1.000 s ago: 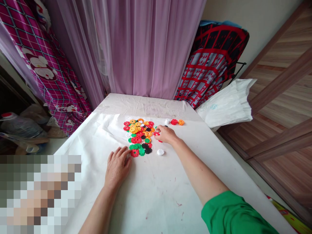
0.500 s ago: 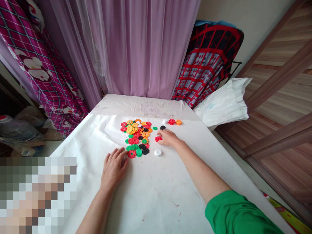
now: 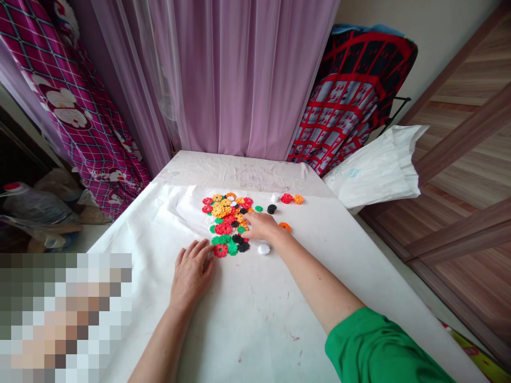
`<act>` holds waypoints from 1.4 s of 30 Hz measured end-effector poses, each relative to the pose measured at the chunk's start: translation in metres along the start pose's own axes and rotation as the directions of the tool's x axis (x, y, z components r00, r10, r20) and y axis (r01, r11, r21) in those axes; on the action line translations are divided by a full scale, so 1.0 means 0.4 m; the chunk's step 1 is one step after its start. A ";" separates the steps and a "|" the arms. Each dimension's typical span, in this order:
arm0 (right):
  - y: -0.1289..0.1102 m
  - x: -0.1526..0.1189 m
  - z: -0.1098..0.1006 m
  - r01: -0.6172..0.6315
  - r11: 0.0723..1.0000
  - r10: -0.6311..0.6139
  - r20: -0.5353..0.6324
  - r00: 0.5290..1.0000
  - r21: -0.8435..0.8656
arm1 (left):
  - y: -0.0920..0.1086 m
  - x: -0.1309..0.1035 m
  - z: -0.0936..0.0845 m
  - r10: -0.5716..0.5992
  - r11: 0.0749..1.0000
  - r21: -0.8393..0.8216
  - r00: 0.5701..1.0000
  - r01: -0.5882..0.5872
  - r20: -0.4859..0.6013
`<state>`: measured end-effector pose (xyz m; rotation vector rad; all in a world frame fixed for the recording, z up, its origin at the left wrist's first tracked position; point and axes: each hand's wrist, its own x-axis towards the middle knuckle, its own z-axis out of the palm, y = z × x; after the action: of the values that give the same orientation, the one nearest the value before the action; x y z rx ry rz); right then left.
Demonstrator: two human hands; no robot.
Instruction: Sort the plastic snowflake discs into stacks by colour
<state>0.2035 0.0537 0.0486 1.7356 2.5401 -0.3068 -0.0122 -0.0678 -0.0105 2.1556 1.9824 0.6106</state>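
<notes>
**Sorting of flower-shaped discs, centre of frame**

Fingers of my right hand (image 3: 259,227) curl over the right edge of the disc pile (image 3: 229,221); whether they pinch a piece I cannot tell. My left hand (image 3: 192,272) lies flat and spread on the white sheet (image 3: 247,308), fingertips touching a red disc (image 3: 220,250). Loose pieces sit apart: orange disc (image 3: 285,226), white disc (image 3: 263,249), black disc (image 3: 272,208). I judge a single edge piece comes away best, slid sideways, the pile steadied.
</notes>
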 end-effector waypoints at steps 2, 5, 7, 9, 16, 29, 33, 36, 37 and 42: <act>-0.015 0.001 0.004 -0.023 1.000 0.023 0.004 1.000 -0.015 | -0.001 0.000 0.001 0.000 1.000 -0.004 1.000 0.000 -0.001; -0.031 0.006 0.006 -0.051 0.999 0.051 0.008 0.999 -0.015 | -0.003 -0.001 0.004 0.003 1.000 -0.007 1.000 -0.003 -0.013; -0.037 0.010 0.006 -0.054 0.998 0.055 0.007 0.998 -0.021 | -0.004 -0.002 0.006 0.006 1.000 -0.008 1.000 -0.006 -0.023; -0.042 0.013 0.005 -0.054 0.998 0.054 -0.001 0.999 -0.014 | -0.004 -0.003 0.008 0.008 1.000 -0.011 0.999 -0.009 -0.033; -0.055 0.003 0.000 -0.056 0.987 0.060 -0.019 0.998 0.153 | -0.001 -0.004 0.008 0.008 1.000 -0.011 0.999 -0.009 -0.038; 0.124 -0.041 -0.028 -0.240 0.879 0.320 -0.137 0.937 0.411 | -0.005 0.000 0.007 0.026 1.000 -0.012 0.999 -0.027 -0.039; 0.149 -0.059 -0.001 -0.285 0.796 0.376 -0.066 0.924 0.534 | -0.005 0.000 0.005 0.029 1.000 -0.004 0.999 -0.029 -0.033; 0.121 -0.052 0.030 -0.258 0.771 0.351 -0.050 0.935 0.583 | -0.004 0.001 0.002 0.025 1.000 0.002 0.999 -0.024 -0.034; 0.107 -0.046 0.039 -0.234 0.757 0.330 -0.047 0.943 0.610 | -0.003 0.001 0.000 0.022 1.000 0.004 0.999 -0.022 -0.035; 0.066 -0.013 0.050 -0.144 0.686 0.273 -0.069 0.959 0.713 | -0.003 -0.001 -0.002 0.016 1.000 0.010 1.000 -0.016 -0.021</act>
<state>0.2283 0.0543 0.0264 2.3505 2.4509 -1.3224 -0.0137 -0.0681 -0.0105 2.1818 1.9843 0.6294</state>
